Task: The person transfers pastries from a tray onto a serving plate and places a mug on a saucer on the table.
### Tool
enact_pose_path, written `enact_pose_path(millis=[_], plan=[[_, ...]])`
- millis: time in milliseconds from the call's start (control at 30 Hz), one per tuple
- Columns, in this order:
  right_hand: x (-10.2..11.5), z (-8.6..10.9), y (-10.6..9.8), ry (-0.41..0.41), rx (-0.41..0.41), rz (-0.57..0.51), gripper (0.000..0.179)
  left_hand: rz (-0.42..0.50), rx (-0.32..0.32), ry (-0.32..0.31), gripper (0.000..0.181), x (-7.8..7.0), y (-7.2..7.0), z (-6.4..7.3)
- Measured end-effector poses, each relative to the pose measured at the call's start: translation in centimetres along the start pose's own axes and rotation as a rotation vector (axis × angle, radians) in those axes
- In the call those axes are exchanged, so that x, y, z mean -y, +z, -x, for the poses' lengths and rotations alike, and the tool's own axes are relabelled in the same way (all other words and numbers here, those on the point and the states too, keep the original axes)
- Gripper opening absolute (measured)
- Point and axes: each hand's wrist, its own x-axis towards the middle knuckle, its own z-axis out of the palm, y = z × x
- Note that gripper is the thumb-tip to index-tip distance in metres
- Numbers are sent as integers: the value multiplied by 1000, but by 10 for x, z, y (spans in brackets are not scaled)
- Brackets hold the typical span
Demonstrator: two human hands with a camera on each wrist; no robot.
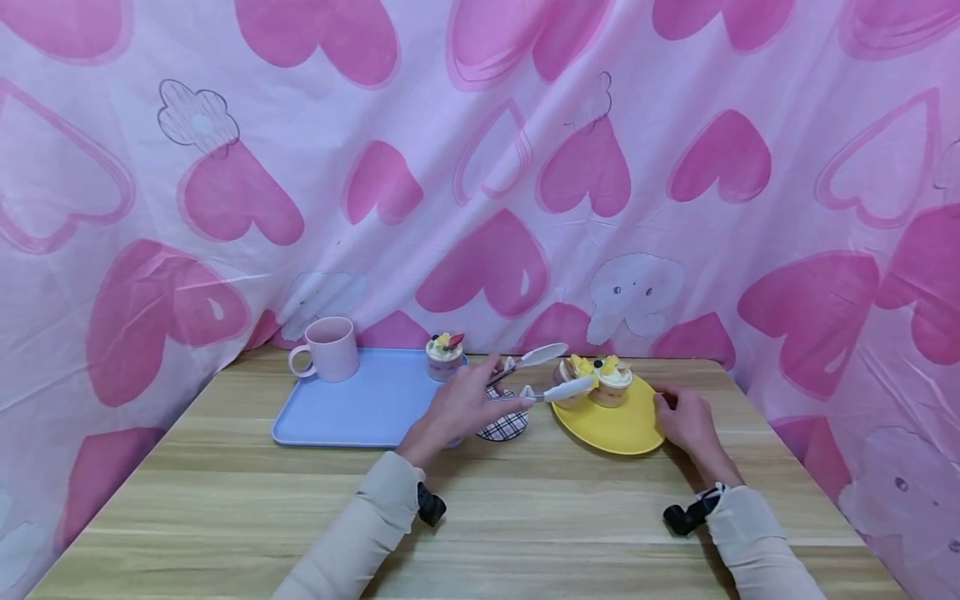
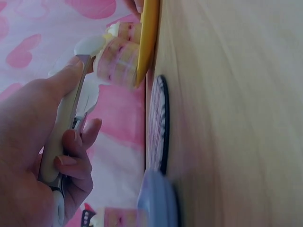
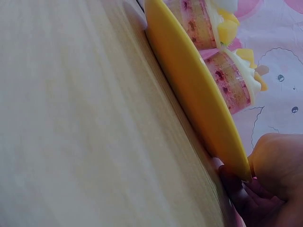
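Observation:
My left hand [image 1: 463, 407] holds a pair of tongs [image 1: 525, 379] with metal arms and white tips. The tongs' arms are spread, with their tips by the left dessert cup [image 1: 567, 392] on a yellow plate [image 1: 622, 437]. Whether the tips touch that cup, I cannot tell. Beside it stands another layered dessert cup [image 1: 611, 390], topped with cream and yellow fruit pieces. In the left wrist view the thumb lies along one arm of the tongs [image 2: 66, 113]. At the plate's right rim, my right hand [image 3: 272, 182] pinches the edge, with fingertips underneath.
A blue tray [image 1: 345, 417] lies on the left, bearing a pink mug [image 1: 333, 350] and a dessert cup [image 1: 444, 358] with red fruit on top. Between tray and plate is a round checked coaster [image 1: 506, 427]. A pink heart-print curtain [image 1: 480, 167] hangs behind the wooden table [image 1: 525, 533].

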Motion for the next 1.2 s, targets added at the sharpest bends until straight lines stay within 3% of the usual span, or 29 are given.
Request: enact_pose_path(millis=[367,633,1000,1200], plan=[[0,-1,-1,35,38,-5,35,-52,43,48,48,12,-16,9],[3,0,-1,46,52,-5,36,-95,58,8,51,5,-3,4],[6,0,-1,68,67,-21,38,-140,-48,-12,51,0,17,0],[5,0,0,82,81,-19,39,-106,-48,-30,50,2,16,3]])
